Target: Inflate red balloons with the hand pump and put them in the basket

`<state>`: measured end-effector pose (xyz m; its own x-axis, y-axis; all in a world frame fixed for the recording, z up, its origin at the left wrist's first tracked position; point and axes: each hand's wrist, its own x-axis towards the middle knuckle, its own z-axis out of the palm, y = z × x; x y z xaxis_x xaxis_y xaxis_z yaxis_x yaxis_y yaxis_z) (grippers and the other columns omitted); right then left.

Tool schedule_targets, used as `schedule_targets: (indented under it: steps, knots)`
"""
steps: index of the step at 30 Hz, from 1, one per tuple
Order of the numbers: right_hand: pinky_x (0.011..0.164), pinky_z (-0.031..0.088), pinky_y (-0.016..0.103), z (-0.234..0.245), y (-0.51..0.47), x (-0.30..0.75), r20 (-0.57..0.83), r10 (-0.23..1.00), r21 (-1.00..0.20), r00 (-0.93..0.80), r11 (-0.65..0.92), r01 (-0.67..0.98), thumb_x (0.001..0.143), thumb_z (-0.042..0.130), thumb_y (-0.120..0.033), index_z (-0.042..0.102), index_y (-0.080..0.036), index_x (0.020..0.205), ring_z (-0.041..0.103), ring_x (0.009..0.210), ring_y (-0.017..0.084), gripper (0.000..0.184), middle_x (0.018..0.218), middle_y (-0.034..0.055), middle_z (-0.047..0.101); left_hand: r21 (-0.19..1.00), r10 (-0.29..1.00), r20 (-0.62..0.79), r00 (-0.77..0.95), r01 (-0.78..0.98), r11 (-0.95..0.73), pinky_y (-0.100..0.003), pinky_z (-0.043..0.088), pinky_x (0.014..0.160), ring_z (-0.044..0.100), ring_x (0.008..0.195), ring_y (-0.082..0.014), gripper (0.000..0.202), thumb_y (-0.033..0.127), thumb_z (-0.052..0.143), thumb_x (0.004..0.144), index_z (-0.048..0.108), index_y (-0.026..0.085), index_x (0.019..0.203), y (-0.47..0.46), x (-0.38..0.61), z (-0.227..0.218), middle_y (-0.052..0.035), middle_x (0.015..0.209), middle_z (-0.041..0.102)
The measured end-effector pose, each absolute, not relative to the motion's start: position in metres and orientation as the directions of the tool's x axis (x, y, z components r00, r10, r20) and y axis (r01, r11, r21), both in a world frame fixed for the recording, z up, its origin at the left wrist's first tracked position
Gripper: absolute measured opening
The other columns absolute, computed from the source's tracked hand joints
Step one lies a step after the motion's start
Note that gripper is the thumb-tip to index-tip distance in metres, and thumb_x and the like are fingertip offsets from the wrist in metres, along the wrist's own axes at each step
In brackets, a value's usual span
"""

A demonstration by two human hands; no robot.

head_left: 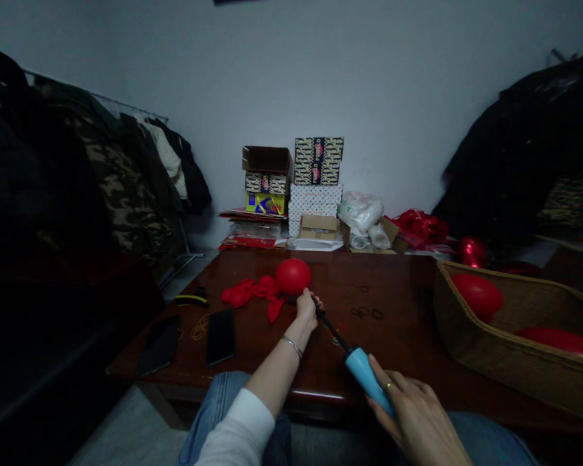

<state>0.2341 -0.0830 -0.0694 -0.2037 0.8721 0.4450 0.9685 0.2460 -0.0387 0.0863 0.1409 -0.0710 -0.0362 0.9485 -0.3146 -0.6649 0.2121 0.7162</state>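
My left hand (307,309) is closed around the neck of a small, partly inflated red balloon (293,276), pinching it onto the black nozzle of a hand pump. My right hand (415,414) is wrapped round the light-blue barrel of the pump (365,374), low and near my lap. The pump's thin black rod runs up and left from the barrel to my left hand. A heap of flat red balloons (250,291) lies on the dark wooden table (398,336) just left of the inflated one.
A wicker basket (495,349) with inflated red balloons stands at the right. Two dark phones (221,335) and rubber bands lie at the table's left. Stacked boxes (291,188) and bags line the far wall. Hanging clothes fill the left side.
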Motion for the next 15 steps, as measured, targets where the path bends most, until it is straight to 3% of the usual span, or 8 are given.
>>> schedule_targets:
  steps: [10, 15]
  knots:
    - [0.072, 0.035, 0.032, -0.037, -0.030, 0.192, 0.328, 0.935, 0.030, -0.136, 0.133, 0.991, 0.085, 0.045, -0.029, 0.044, -0.017, 0.129, 0.059, 0.073, 0.018, 0.045, 0.087, 0.0073, 0.063, 0.713, 0.936, -0.350, 0.021, -0.642, 0.281, -0.019, 0.029, 0.038, 0.037, 0.034, -0.0076, 0.024, 0.033, 0.032, 0.091, 0.038, 0.019, 0.073, 0.119, 0.104, -0.063, 0.0052, 0.046, 0.039]
    - [0.071, 0.035, 0.032, -0.044, -0.033, 0.188, 0.371, 0.918, 0.021, -0.140, 0.142, 0.990, 0.088, 0.042, -0.031, 0.039, -0.018, 0.132, 0.059, 0.074, 0.017, 0.047, 0.088, 0.0068, 0.063, 0.722, 0.945, -0.326, 0.021, -0.640, 0.263, -0.019, 0.028, 0.038, 0.037, 0.035, -0.0074, 0.022, 0.033, 0.036, 0.090, 0.039, 0.019, 0.073, 0.123, 0.096, -0.059, 0.0054, 0.047, 0.039]
